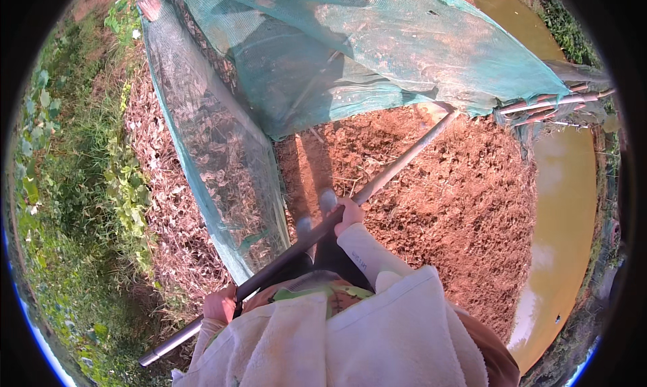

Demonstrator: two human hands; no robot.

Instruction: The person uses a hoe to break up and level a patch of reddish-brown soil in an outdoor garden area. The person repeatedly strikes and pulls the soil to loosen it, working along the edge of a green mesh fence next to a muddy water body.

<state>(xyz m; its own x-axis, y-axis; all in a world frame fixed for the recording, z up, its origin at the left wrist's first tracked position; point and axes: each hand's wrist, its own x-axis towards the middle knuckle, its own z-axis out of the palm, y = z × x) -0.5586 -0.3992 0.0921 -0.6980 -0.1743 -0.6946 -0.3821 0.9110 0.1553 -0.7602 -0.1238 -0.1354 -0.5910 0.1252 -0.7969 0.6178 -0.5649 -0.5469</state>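
A long pole (397, 164) runs slantwise across my body, from the lower left to the upper right. My left hand (220, 304) is wrapped round it near its shiny metal butt end. Further up, in front of my legs, my right hand (348, 215) is closed on the same pole. The pole's far end reaches the soil beside the edge of the green netting (296, 70). Something pale and wider shows there, partly covered by the net, and its kind is not clear. My feet stand on reddish soil (438, 205) below my right hand.
The netting sags over the ground ahead, with a strip (209, 158) hanging down on my left. Bundled poles (552, 105) stick out at its right end. Muddy water (563, 218) lies along the right. Dry leaves (178, 205) and green plants (74, 205) cover the left.
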